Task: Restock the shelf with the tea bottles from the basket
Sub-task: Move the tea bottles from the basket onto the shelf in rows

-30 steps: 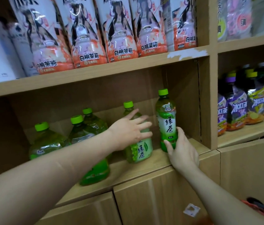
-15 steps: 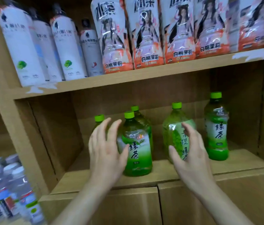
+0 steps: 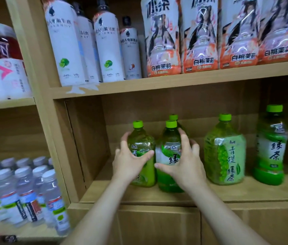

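Observation:
Several green tea bottles with green caps stand on the wooden shelf. My left hand grips the leftmost bottle around its body. My right hand wraps the bottle beside it, thumb across the label. Behind these two, only the cap of a third bottle shows. To the right stand a squat green tea bottle and a taller one, both upright and untouched. The basket is not in view.
The shelf above carries white bottles and peach tea packs. A vertical divider bounds the compartment on the left; beyond it stand water bottles. Closed cabinet doors sit below the shelf.
The camera has swung left and closer. My hands left the two right-hand bottles and have closed on the two left-hand bottles, which were only approached half a second ago.

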Available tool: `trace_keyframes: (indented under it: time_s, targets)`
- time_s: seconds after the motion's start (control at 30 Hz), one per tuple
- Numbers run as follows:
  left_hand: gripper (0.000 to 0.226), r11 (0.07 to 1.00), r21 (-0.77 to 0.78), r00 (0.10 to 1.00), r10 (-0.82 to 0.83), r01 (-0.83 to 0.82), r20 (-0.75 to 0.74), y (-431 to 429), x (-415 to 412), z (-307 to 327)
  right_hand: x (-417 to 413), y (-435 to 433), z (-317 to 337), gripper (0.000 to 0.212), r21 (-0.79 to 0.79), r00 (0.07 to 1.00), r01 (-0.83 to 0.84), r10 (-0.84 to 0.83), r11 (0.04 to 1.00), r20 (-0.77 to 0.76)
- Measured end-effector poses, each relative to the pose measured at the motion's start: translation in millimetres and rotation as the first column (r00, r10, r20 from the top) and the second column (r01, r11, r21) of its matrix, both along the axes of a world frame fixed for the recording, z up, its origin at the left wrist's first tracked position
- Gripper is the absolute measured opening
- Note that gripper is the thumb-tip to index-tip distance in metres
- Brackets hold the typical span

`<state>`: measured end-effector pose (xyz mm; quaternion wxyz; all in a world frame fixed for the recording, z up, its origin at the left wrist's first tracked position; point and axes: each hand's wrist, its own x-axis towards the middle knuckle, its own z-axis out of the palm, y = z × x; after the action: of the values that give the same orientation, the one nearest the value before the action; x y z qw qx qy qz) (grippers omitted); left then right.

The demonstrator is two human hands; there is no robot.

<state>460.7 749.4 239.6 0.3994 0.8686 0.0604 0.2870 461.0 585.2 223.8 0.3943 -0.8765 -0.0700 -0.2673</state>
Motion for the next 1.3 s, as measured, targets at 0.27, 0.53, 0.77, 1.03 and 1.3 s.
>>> trace_keyframes:
  time_s: [0.27, 0.53, 0.77, 1.03, 1.3]
  targets:
    - [0.084, 0.990, 0.136, 0.999, -0.035, 0.032, 0.021, -26.7, -9.6, -7.4, -17.8, -26.8, 9.0, 0.108, 0.112, 0.991, 0.040, -0.054, 0.993, 0.121]
    - [0.081, 0.919, 0.169, 0.933, -0.358, 0.356, -0.020, -41.9, 4.5, -14.5, -41.9, -27.4, 33.0, 0.112, 0.053, 0.978, -0.111, 0.099, 0.992, 0.183]
    - [0.050, 0.933, 0.354, 0.984, 0.125, -0.072, -0.129, 42.1, 37.0, -26.7, -37.9, -4.2, 4.9, 0.114, 0.051, 0.987, -0.122, 0.116, 0.991, 0.113]
    - [0.030, 0.992, -0.106, 0.921, -0.100, 0.064, -0.376, 54.0, 73.2, -28.2, -27.1, 14.8, -16.3, 0.115, -0.057, 0.979, -0.035, 0.046, 0.998, 0.197]
    - [0.027, 0.856, 0.504, 0.994, 0.098, -0.114, 0.059, 53.8, 10.1, 71.2, -30.6, 21.8, -14.1, 0.114, -0.125, 0.985, -0.017, 0.038, 0.992, 0.167]
